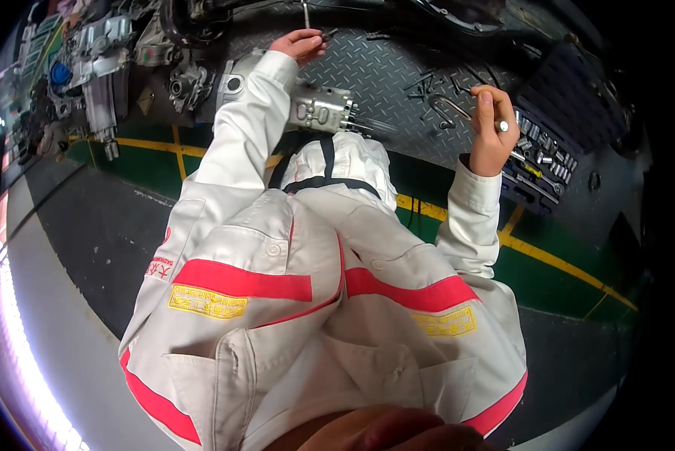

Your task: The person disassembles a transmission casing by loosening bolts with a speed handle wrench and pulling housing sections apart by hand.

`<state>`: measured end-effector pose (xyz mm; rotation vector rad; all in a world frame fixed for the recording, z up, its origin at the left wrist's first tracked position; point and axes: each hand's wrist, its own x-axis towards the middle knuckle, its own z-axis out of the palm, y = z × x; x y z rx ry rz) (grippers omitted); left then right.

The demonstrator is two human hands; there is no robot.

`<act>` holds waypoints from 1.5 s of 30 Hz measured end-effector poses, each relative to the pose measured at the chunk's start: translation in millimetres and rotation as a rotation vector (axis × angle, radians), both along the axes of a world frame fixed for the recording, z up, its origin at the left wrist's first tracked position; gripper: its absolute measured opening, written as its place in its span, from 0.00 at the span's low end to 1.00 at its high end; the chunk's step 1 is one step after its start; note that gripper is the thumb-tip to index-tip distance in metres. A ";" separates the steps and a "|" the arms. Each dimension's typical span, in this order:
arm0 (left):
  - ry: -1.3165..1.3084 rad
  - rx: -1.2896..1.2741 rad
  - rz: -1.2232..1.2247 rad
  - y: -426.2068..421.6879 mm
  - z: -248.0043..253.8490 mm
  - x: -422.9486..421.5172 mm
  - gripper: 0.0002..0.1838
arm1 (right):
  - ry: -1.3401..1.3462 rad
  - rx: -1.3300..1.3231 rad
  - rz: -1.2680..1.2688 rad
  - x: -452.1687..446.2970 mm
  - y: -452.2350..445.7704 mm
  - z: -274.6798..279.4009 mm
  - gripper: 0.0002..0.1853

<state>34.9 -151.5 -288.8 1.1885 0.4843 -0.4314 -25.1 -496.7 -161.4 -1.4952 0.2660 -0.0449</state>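
Observation:
My left hand [300, 46] reaches over the far side of the metal housing [321, 109], its fingers closed on a small dark bolt-like piece [329, 34]. A thin, bright metal rod [306, 15] stands just beyond these fingers; whether they touch it I cannot tell. On the other side, my right hand [494, 128] is wrapped round a bent metal rod [450, 107]. Its curved part points left over the mat, and a round end shows at the right of my fist. Several dark bolts [421, 84] lie on the mat between my hands.
An opened socket set case [552, 139] with sockets and wrenches lies beyond my right hand. Diamond-plate mat [367, 75] covers the floor ahead. Metal gearbox parts [100, 64] crowd the far left, and large dark parts [465, 15] lie along the top edge.

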 end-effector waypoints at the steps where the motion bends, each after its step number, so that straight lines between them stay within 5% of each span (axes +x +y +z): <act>1: -0.022 -0.125 0.026 -12.1 -5.0 -3.7 0.13 | -0.008 -0.013 -0.021 -3.0 -2.9 -0.1 0.08; 7: -0.121 -0.752 -0.007 -58.5 10.0 -21.4 0.14 | 0.017 -0.052 -0.104 -24.2 -18.0 -7.3 0.08; 12: -0.330 -0.907 -0.110 -66.0 28.3 -21.2 0.17 | 0.009 -0.081 -0.138 -34.5 -19.7 -17.4 0.08; 20: -0.187 -0.381 0.004 -56.9 13.5 -15.8 0.17 | 0.005 0.002 -0.152 -42.5 -14.1 -9.8 0.08; 23: -0.005 0.221 -0.153 -70.5 1.3 -20.3 0.19 | 0.030 0.042 -0.153 -46.2 -12.5 -9.0 0.08; 24: 0.021 0.224 -0.218 -71.3 -11.1 -23.0 0.19 | 0.028 0.039 -0.157 -47.4 -12.7 -9.7 0.08; 26: 0.032 0.718 -0.516 -81.6 -30.3 -22.1 0.16 | 0.036 0.035 -0.136 -51.1 -12.4 -11.4 0.08; 31: -0.105 0.869 -0.662 -121.6 -49.2 -21.1 0.24 | 0.026 -0.005 -0.154 -63.0 -15.0 -13.3 0.08; 33: -0.350 1.125 -0.542 -133.6 -53.1 -23.9 0.28 | 0.030 -0.045 -0.173 -67.0 -16.8 -13.3 0.08; 36: -0.219 0.976 -0.408 -118.0 -45.8 -26.1 0.30 | 0.055 -0.068 -0.201 -68.9 -18.5 -15.9 0.08; 39: -0.367 0.484 -0.147 -80.8 -33.5 -49.3 0.14 | 0.077 -0.038 -0.188 -65.4 -16.8 -12.7 0.08; 42: -0.302 0.502 0.014 -36.1 30.3 -90.5 0.08 | 0.069 -0.035 -0.132 -53.4 -8.6 -9.6 0.08; 45: -0.339 0.574 0.222 22.9 75.9 -137.4 0.16 | 0.010 -0.019 -0.057 -34.6 16.8 16.1 0.08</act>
